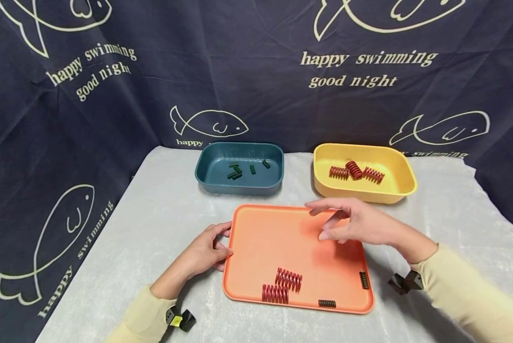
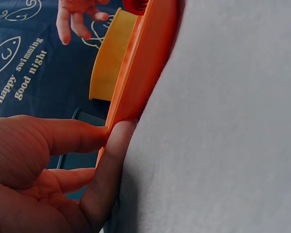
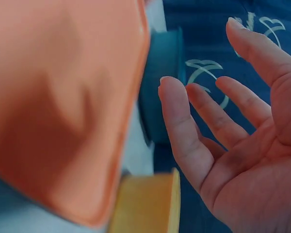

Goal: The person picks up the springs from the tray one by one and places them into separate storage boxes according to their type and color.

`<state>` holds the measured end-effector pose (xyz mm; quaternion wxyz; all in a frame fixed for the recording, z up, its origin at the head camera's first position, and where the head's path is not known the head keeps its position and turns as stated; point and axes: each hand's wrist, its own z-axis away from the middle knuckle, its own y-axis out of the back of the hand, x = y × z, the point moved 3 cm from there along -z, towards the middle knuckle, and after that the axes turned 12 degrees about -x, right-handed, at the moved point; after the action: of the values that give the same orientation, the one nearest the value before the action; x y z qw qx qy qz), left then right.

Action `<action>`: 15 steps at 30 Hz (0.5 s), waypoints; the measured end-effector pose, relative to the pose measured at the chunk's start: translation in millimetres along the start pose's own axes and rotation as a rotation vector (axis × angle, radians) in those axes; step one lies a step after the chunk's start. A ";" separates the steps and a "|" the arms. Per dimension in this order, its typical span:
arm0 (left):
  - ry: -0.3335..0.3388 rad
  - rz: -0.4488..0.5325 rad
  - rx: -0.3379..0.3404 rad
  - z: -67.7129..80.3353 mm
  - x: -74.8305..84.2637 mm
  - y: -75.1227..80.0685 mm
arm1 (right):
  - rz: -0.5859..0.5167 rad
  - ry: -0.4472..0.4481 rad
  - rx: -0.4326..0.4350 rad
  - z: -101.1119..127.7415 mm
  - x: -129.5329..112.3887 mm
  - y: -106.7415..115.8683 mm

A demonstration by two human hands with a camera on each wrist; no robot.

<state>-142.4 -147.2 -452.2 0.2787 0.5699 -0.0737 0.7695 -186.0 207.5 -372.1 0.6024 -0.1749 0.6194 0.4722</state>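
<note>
My left hand (image 1: pixel 205 250) grips the left rim of an orange tray (image 1: pixel 273 238), with the thumb and a finger pinching its edge in the left wrist view. Over the tray's right side hovers my right hand (image 1: pixel 355 224), its fingers loosely spread and holding nothing. Two red coil springs, one (image 1: pixel 289 279) just behind the other (image 1: pixel 275 294), lie near the tray's front edge. A small dark spring (image 1: pixel 327 303) rests along the front rim, and another small dark spring (image 1: pixel 364 280) by the right rim.
Behind the tray stand a teal bin (image 1: pixel 239 189) with several small green springs (image 1: pixel 237 169) and, to its right, a yellow bin (image 1: pixel 364 194) with red springs (image 1: pixel 353 169). A dark blue curtain (image 1: pixel 256 71) hangs behind the table, which has a pale cloth (image 1: pixel 170 190).
</note>
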 end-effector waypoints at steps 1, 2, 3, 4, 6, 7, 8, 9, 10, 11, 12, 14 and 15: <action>-0.001 -0.002 0.000 0.0 0.2 0.2 | -0.003 0.002 -0.013 -2.2 1.0 -5.2; -0.001 -0.004 -0.001 0.0 0.0 0.4 | -0.023 0.002 -0.031 -4.3 2.4 -10.7; -0.003 -0.005 -0.001 0.0 0.1 0.6 | -0.036 0.007 -0.046 -6.4 3.7 -16.0; -0.001 -0.005 -0.001 -0.2 0.2 0.8 | -0.054 0.013 -0.062 -8.3 5.1 -21.2; -0.004 -0.008 -0.006 -0.2 0.4 1.0 | -0.093 0.025 -0.094 -11.9 8.1 -30.8; -0.005 -0.009 -0.008 -0.2 0.3 1.1 | -0.113 0.035 -0.111 -13.5 9.8 -35.3; -0.005 -0.009 -0.008 -0.2 0.2 1.1 | -0.135 0.040 -0.127 -15.0 11.4 -39.5; -0.006 -0.010 -0.008 -0.1 0.5 1.0 | -0.140 0.046 -0.139 -16.2 12.9 -43.4; -0.005 -0.011 -0.007 -0.1 0.4 0.9 | -0.154 0.049 -0.153 -17.4 14.5 -47.1; -0.005 -0.010 -0.007 0.1 0.5 0.7 | -0.167 0.052 -0.167 -18.5 16.0 -50.7; -0.002 -0.008 -0.005 0.2 0.5 0.6 | -0.173 0.055 -0.179 -19.4 17.5 -54.2; 0.000 -0.007 -0.002 0.3 0.2 0.3 | -0.194 0.058 -0.203 -21.0 20.0 -61.0; -0.002 -0.009 -0.002 0.6 0.1 0.3 | -0.201 0.056 -0.212 -21.6 21.0 -64.1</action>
<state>-142.1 -147.6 -451.8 0.2830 0.5706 -0.0722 0.7675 -152.7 166.2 -419.0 0.6071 -0.3118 0.5621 0.4672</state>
